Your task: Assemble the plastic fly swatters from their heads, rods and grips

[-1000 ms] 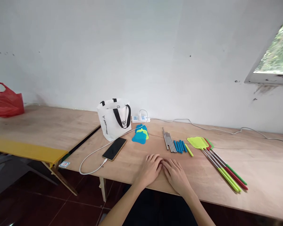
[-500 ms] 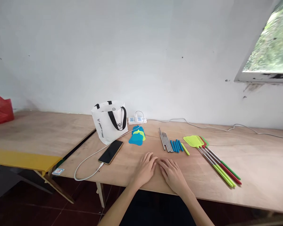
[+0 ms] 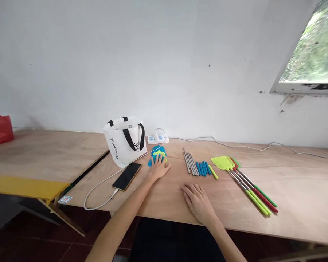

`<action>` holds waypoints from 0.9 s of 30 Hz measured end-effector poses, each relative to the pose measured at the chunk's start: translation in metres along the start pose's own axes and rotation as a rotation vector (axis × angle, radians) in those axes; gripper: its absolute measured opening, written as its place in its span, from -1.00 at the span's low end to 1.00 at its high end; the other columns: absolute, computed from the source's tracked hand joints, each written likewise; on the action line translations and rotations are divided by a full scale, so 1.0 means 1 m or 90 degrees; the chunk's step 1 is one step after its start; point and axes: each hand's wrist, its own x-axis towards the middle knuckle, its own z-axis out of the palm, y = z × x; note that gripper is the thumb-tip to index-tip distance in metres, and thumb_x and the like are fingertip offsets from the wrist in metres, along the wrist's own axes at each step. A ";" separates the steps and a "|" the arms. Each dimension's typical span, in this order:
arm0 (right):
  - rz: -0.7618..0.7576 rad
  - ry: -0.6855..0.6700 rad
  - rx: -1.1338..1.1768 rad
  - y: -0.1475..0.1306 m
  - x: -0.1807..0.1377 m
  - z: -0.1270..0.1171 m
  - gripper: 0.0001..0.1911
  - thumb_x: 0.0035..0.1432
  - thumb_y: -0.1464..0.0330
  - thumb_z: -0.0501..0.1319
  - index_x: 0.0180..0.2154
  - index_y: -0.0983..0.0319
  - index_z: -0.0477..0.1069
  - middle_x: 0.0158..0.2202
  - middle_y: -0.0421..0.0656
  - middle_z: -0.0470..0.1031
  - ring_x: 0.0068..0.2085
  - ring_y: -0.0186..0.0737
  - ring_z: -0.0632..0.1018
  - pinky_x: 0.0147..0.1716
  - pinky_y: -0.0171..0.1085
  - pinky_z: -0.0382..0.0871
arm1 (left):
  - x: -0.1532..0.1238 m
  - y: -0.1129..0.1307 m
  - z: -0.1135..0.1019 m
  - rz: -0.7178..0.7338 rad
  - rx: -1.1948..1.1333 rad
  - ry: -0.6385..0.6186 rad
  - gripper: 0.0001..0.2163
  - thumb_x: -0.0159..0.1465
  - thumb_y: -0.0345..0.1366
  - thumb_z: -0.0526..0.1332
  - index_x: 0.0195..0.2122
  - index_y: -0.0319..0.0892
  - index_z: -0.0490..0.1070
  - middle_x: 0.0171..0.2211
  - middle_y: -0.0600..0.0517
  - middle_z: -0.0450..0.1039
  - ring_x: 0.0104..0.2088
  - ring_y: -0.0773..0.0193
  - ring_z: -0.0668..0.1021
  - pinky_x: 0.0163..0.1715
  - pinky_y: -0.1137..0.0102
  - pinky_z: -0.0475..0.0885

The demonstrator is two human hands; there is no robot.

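My left hand (image 3: 160,167) reaches forward and lies with fingers spread on a small pile of blue and yellow-green mesh swatter heads (image 3: 156,151). My right hand (image 3: 197,198) rests flat on the wooden table (image 3: 289,203), fingers stretched out, holding nothing. Beyond it lie several metal rods with blue grips and one green grip (image 3: 198,167). Further right lie three assembled fly swatters (image 3: 243,180) with green, red and yellow-green handles.
A white tote bag (image 3: 125,140) stands left of the mesh pile, with a phone (image 3: 127,176) on a white cable in front and a power strip (image 3: 157,139) by the wall. A second table (image 3: 43,156) carries a red plastic bag (image 3: 0,127). A window (image 3: 311,58) is upper right.
My left hand has left its place beside the right hand and moved forward and left onto the mesh pile. The right hand has stayed put. The camera view has shifted slightly.
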 end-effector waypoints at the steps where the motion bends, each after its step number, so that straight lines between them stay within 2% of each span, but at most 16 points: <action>1: -0.001 0.000 0.000 0.000 0.000 -0.001 -0.67 0.43 0.41 0.01 0.06 0.14 0.48 0.05 -0.06 0.54 0.01 -0.09 0.53 0.03 -0.09 0.37 | -0.001 0.001 0.001 0.004 -0.003 -0.009 -0.42 0.45 0.05 -0.01 0.40 -0.14 0.14 0.45 -0.22 0.02 0.45 -0.23 0.01 0.35 -0.26 -0.17; 4: 0.000 -0.003 0.001 -0.001 0.000 -0.001 -0.67 0.44 0.41 0.00 0.05 0.15 0.48 0.05 -0.05 0.55 0.01 -0.08 0.53 0.03 -0.07 0.36 | -0.019 0.006 0.004 0.050 -0.002 -0.011 -0.44 0.46 0.02 -0.02 0.39 -0.14 0.16 0.44 -0.22 0.06 0.45 -0.20 0.04 0.36 -0.24 -0.15; 10: -0.001 0.007 0.007 0.001 -0.001 0.005 -0.68 0.44 0.41 0.01 0.06 0.16 0.47 0.04 -0.05 0.54 0.01 -0.06 0.52 0.02 -0.07 0.35 | -0.091 0.023 0.002 0.141 -0.017 -0.008 -0.51 0.49 -0.02 -0.02 0.38 -0.05 0.18 0.42 -0.17 0.13 0.42 -0.18 0.14 0.32 -0.28 0.00; 14: -0.003 0.008 0.017 0.001 -0.001 0.005 -0.69 0.43 0.42 0.03 0.07 0.16 0.46 0.05 -0.06 0.54 0.01 -0.07 0.52 0.03 -0.09 0.35 | -0.123 0.036 -0.009 0.238 -0.080 -0.038 -0.63 0.47 -0.10 0.08 0.27 0.07 0.31 0.34 -0.01 0.28 0.37 -0.03 0.25 0.33 -0.14 0.14; 18: -0.007 -0.003 0.021 0.001 0.000 0.001 -0.68 0.43 0.42 0.02 0.07 0.14 0.46 0.05 -0.07 0.53 0.00 -0.10 0.52 0.01 -0.11 0.36 | -0.124 0.050 -0.015 0.243 -0.164 0.015 -0.79 0.45 -0.18 0.13 0.06 0.03 0.45 0.27 0.04 0.37 0.30 0.11 0.35 0.35 0.04 0.18; 20: -0.004 -0.007 0.017 0.001 0.001 -0.001 -0.69 0.44 0.41 0.02 0.05 0.13 0.46 0.04 -0.08 0.54 -0.01 -0.10 0.52 -0.01 -0.11 0.36 | -0.121 0.055 -0.015 0.213 -0.179 0.051 -0.74 0.45 -0.20 0.14 0.13 0.03 0.40 0.32 0.03 0.31 0.33 0.13 0.32 0.37 0.02 0.14; 23: -0.004 -0.008 0.015 0.001 0.001 -0.002 -0.68 0.43 0.40 0.01 0.05 0.13 0.47 0.03 -0.07 0.54 -0.02 -0.10 0.53 0.00 -0.10 0.37 | -0.118 0.057 -0.013 0.212 -0.149 0.061 -0.60 0.46 -0.21 0.12 0.31 0.10 0.23 0.39 0.03 0.20 0.39 0.11 0.23 0.39 -0.08 0.07; 27: -0.007 -0.001 0.024 0.001 -0.001 0.000 -0.65 0.44 0.40 -0.01 0.09 0.12 0.45 0.03 -0.06 0.54 -0.02 -0.11 0.54 -0.01 -0.11 0.38 | -0.120 0.055 -0.012 0.237 -0.117 0.047 -0.63 0.48 -0.22 0.08 0.28 0.17 0.28 0.38 0.07 0.21 0.38 0.11 0.25 0.39 -0.10 0.05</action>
